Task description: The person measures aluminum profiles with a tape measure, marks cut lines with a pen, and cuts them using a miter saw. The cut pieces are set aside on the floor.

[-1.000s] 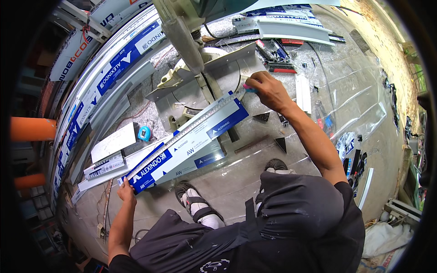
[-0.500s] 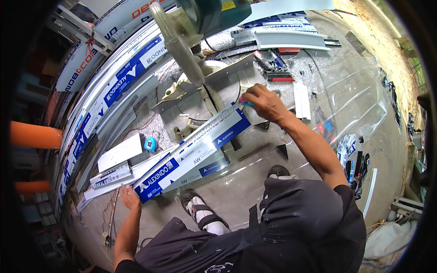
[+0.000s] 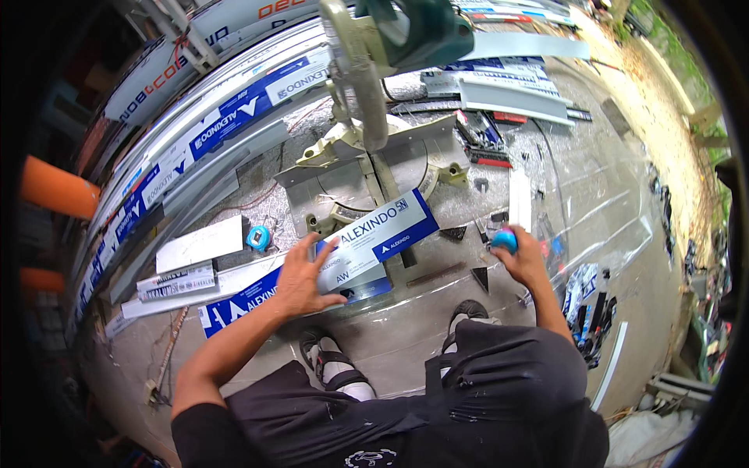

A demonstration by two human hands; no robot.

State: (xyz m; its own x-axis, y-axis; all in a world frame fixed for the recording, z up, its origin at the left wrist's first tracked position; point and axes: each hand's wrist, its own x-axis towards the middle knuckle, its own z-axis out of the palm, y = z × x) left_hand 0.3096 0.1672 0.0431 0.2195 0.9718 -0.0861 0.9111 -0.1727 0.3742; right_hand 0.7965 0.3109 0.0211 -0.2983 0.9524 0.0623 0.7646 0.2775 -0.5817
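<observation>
A long profile (image 3: 363, 246) in blue-and-white printed film lies slantwise in front of the mitre saw (image 3: 374, 168), its right end near the saw base. My left hand (image 3: 300, 277) is spread across the profile's middle, fingers toward the far edge and thumb toward the near one. A firm hold does not show. Right of the profile, my right hand (image 3: 524, 257) is closed round a blue tape measure (image 3: 505, 240), apart from the work. Another film-covered piece (image 3: 367, 288) shows partly beneath the profile.
A second blue tape measure (image 3: 258, 237) lies beside a white panel (image 3: 201, 243). Long film-wrapped profiles (image 3: 226, 125) are stacked at the far left. Black offcuts (image 3: 481, 278), tools (image 3: 484, 139) and clear plastic sheet (image 3: 601, 226) lie to the right. Orange pipes (image 3: 58, 187) jut in at left.
My left hand has moved from the profile's left end to its middle. My right hand has left the profile's right end and come nearer with the tape measure. The view has shifted.
</observation>
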